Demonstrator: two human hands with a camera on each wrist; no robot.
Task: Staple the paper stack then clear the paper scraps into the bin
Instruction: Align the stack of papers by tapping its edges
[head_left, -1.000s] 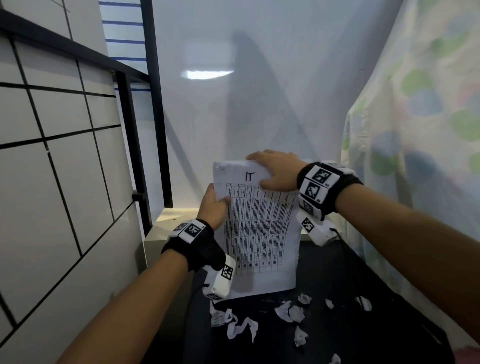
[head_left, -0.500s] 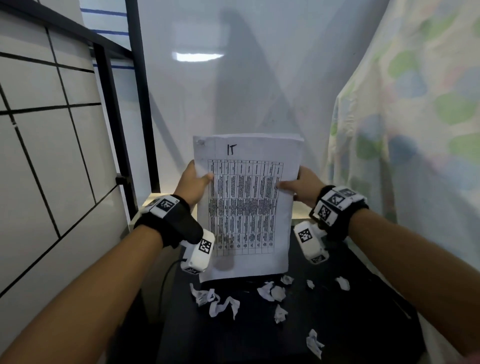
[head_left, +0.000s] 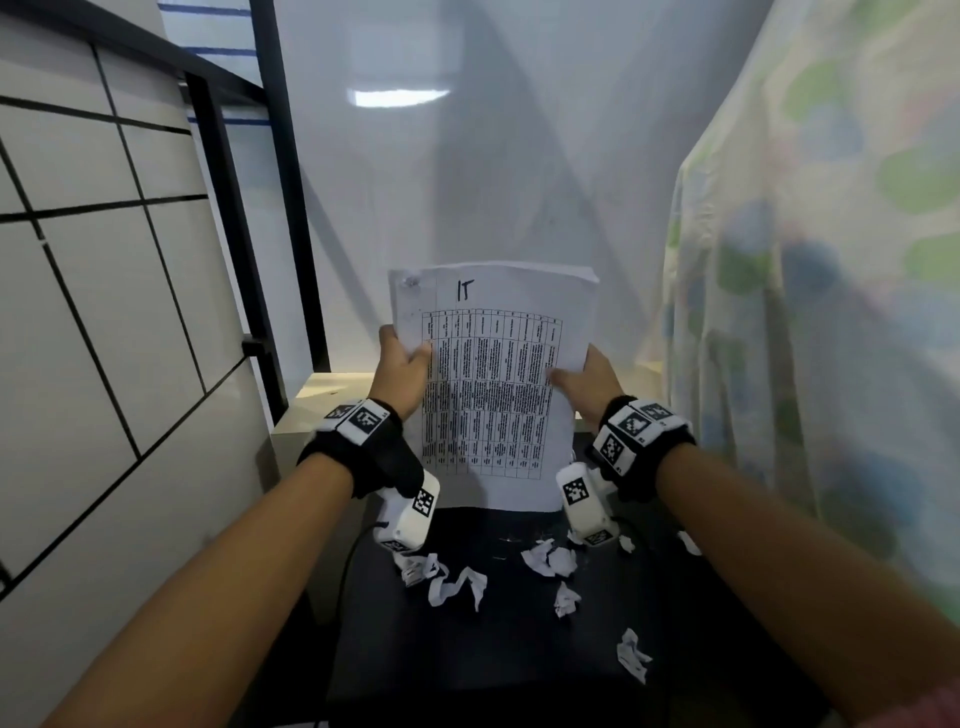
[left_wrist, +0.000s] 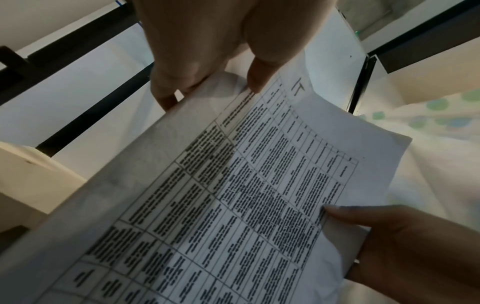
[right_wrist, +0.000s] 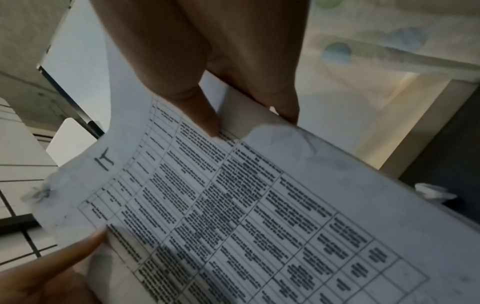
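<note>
Both side edges of the paper stack (head_left: 493, 384) are pinched — left hand (head_left: 402, 374), right hand (head_left: 587, 382) — held upright, bottom edge above the black table (head_left: 519, 654); paper scraps (head_left: 550, 561) are scattered below it.

One paper stack (head_left: 493, 374), two hands, and roughly eight crumpled paper scraps (head_left: 550, 561) on one black table (head_left: 519, 660).

The paper stack (head_left: 493, 384) stands upright between my fingers, pinched at both side edges, its bottom edge on the dark surface below my wrists. Its front sheet shows a printed table under a handwritten "IT". White crumpled paper scraps (head_left: 550, 561) lie scattered just below my fingers.
</note>
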